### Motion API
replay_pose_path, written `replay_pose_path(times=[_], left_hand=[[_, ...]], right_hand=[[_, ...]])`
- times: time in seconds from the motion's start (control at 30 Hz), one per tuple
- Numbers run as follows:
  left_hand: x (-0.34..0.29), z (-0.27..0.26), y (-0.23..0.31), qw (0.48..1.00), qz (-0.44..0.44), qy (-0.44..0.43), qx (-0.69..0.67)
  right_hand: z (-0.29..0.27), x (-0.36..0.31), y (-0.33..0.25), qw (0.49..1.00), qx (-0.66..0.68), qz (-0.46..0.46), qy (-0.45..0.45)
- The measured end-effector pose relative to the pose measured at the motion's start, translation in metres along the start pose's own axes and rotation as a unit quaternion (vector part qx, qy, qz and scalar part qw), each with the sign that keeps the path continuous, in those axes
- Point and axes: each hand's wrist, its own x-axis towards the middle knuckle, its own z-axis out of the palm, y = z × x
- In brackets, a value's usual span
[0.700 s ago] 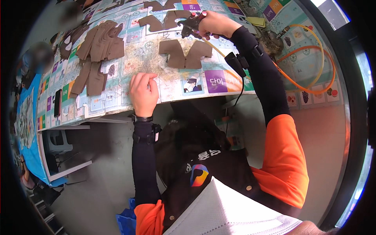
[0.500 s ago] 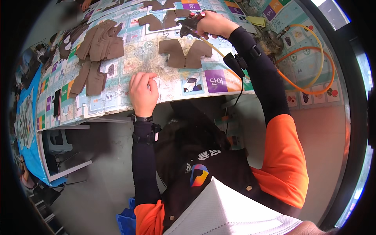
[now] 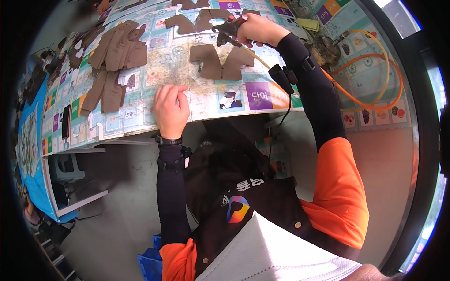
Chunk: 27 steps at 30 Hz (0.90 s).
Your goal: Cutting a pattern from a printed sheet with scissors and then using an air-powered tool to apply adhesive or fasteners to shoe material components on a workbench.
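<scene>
My right hand (image 3: pixel 263 31) grips a dark spray gun (image 3: pixel 228 31) over the far side of the table. A yellow air hose (image 3: pixel 255 57) runs back from it, under my forearm. Just nearer than the gun lies a flat brown cut piece (image 3: pixel 219 66) with a V-shaped notch, its surface untouched by my hands. Beyond it, more brown pieces (image 3: pixel 185 23) rest on a white sheet, partly behind the gun. My left hand (image 3: pixel 172 111) rests at the table's front edge, fingers curled in and nothing visible in them.
A stack of brown pieces (image 3: pixel 122 49) lies to the left on the patterned tabletop (image 3: pixel 154 63). A phone (image 3: pixel 66 121) sits near the left front edge. Orange hose (image 3: pixel 396 79) loops at the right. A yellow pad (image 3: pixel 307 24) lies at the back right. A grey stool (image 3: pixel 69 167) stands below.
My right hand and the spray gun have shifted very slightly to the right and nearer. My left hand stays in place.
</scene>
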Motion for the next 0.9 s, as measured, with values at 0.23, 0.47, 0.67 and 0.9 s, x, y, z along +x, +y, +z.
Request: replay_pose_path(times=[0.23,0.47,0.67,0.9], left_hand=[[0.000,0.001,-0.001,1.000,-0.001,0.001,-0.001],[0.000,0.001,-0.001,1.000,-0.007,-0.004,0.000],[0.000,0.001,0.000,1.000,-0.007,-0.003,0.001],[0.000,0.001,-0.001,1.000,-0.005,-0.001,0.004]], right_hand=[[0.002,0.002,0.002,1.000,-0.008,-0.014,0.017],[0.001,-0.006,-0.001,1.000,-0.007,0.001,0.002],[0.001,-0.009,0.002,1.000,-0.010,-0.002,-0.011],[0.002,-0.020,-0.001,1.000,-0.003,-0.007,-0.013]])
